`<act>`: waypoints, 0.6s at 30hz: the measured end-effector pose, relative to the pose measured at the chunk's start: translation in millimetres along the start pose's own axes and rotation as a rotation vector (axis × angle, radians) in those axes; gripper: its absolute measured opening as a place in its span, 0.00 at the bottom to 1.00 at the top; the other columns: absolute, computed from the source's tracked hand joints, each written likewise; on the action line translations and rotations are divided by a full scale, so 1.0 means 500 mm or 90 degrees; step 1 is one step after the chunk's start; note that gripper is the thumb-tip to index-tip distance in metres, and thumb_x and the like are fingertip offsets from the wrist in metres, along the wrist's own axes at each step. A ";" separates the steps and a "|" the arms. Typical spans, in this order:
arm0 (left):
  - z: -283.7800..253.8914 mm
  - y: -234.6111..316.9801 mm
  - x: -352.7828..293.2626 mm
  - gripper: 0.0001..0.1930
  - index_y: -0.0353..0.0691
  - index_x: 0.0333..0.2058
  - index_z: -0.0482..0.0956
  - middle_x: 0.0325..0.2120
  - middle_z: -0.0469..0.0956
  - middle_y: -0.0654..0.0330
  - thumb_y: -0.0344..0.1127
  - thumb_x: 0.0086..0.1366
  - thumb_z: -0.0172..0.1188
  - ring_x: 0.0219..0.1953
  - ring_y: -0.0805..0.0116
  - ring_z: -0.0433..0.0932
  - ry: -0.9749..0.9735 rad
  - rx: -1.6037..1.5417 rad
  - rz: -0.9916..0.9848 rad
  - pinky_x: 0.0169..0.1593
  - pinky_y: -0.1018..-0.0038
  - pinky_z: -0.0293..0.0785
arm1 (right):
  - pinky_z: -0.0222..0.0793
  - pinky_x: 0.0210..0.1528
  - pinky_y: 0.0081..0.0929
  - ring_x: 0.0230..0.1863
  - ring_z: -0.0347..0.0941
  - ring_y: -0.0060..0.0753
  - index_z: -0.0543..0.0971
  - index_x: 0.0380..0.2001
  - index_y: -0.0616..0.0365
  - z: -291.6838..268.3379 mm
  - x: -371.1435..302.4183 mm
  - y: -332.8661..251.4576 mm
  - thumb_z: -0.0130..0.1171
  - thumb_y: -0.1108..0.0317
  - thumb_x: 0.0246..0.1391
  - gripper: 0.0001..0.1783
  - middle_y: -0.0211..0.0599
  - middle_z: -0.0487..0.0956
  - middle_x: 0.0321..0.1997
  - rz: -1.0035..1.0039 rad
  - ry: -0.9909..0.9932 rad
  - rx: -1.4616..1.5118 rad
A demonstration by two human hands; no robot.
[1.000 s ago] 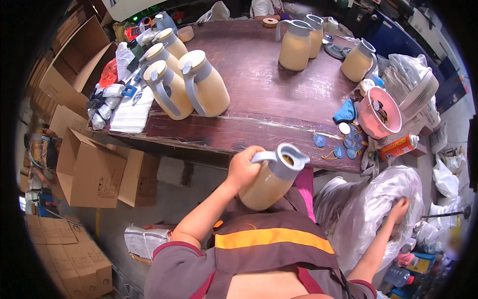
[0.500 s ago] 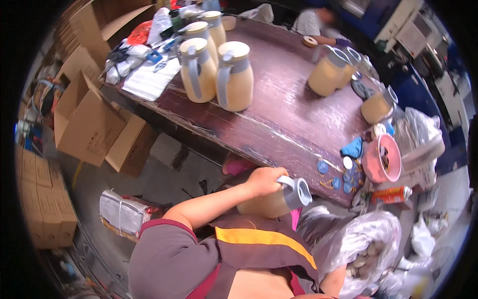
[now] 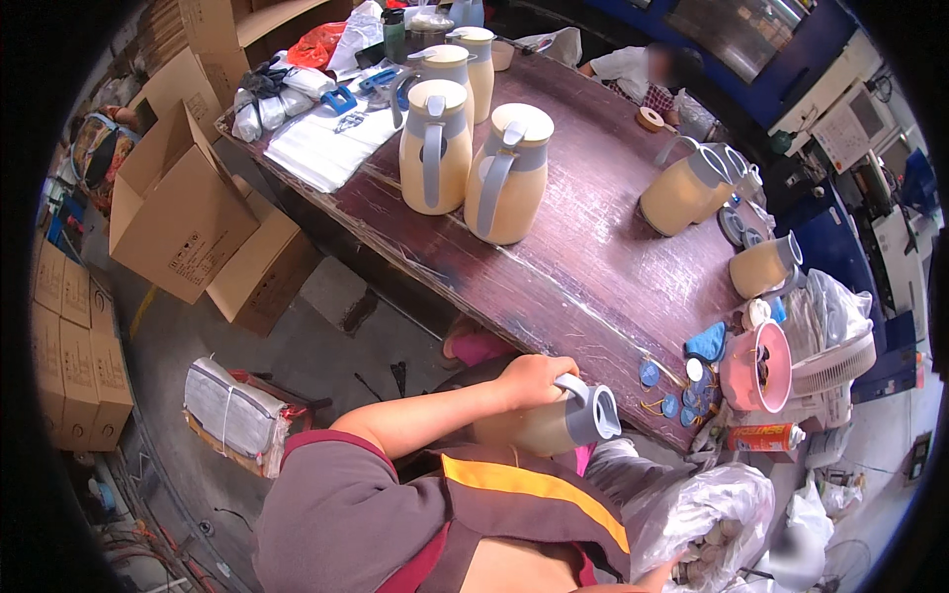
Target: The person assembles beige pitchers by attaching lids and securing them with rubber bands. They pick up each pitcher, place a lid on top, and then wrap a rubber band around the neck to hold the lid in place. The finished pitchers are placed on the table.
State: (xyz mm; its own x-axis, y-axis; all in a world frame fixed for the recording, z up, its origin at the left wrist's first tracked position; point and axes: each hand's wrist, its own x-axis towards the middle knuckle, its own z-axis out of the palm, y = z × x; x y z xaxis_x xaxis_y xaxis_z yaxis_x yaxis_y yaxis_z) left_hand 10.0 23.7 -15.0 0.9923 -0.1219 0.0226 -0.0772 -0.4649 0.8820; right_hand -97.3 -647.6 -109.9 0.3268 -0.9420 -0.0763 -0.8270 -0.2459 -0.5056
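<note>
My left hand (image 3: 529, 381) grips the grey handle of a cream plastic jug (image 3: 539, 435) with a grey collar and spout and no lid. The jug lies tilted over my lap, just below the near edge of the dark wooden table (image 3: 593, 267). My right hand (image 3: 660, 575) shows only at the lower edge, reaching into a clear plastic bag (image 3: 692, 504) of small round parts; its fingers are hidden. Two lidded cream jugs (image 3: 435, 148) (image 3: 509, 173) stand on the table, and lidless jugs (image 3: 682, 188) stand at the far right.
A pink bowl (image 3: 756, 366), blue tags (image 3: 672, 390) and a spray can (image 3: 766, 435) lie near the table's right end. Open cardboard boxes (image 3: 178, 217) and a tied bundle (image 3: 232, 415) sit on the floor at left. Another person (image 3: 643, 69) sits at the far end.
The view has swung left and down. The jug has come lower, toward my lap, and tipped over. My right hand has sunk from the top of the bag into it.
</note>
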 end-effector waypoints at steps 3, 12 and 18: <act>-0.019 -0.004 -0.002 0.14 0.45 0.41 0.77 0.33 0.80 0.52 0.35 0.53 0.56 0.38 0.52 0.79 0.009 -0.016 -0.020 0.41 0.63 0.73 | 0.73 0.44 0.30 0.51 0.73 0.36 0.63 0.62 0.53 -0.055 -0.005 -0.041 0.52 0.47 0.55 0.35 0.37 0.70 0.59 -0.003 -0.025 0.231; 0.012 0.010 0.024 0.15 0.45 0.41 0.78 0.34 0.80 0.52 0.38 0.53 0.58 0.39 0.51 0.79 -0.039 -0.013 0.005 0.42 0.64 0.73 | 0.68 0.51 0.28 0.53 0.68 0.28 0.64 0.62 0.54 -0.089 -0.403 -0.470 0.59 0.54 0.46 0.38 0.33 0.69 0.58 -0.402 -0.647 0.378; 0.004 0.037 -0.014 0.15 0.44 0.41 0.79 0.34 0.81 0.51 0.39 0.53 0.58 0.39 0.52 0.80 -0.049 -0.020 -0.040 0.42 0.63 0.73 | 0.66 0.55 0.39 0.54 0.68 0.51 0.67 0.57 0.56 -0.037 -0.683 -0.592 0.70 0.59 0.33 0.43 0.49 0.70 0.51 -1.003 -0.510 -0.129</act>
State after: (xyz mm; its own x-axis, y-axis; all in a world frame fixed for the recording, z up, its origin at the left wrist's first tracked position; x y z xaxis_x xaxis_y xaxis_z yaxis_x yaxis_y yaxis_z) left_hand 1.5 14.2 0.4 0.9846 -0.1609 -0.0683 -0.0108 -0.4459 0.8950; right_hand 27.3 -257.1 81.5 0.8603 0.5059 -0.0622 0.4407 -0.7995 -0.4081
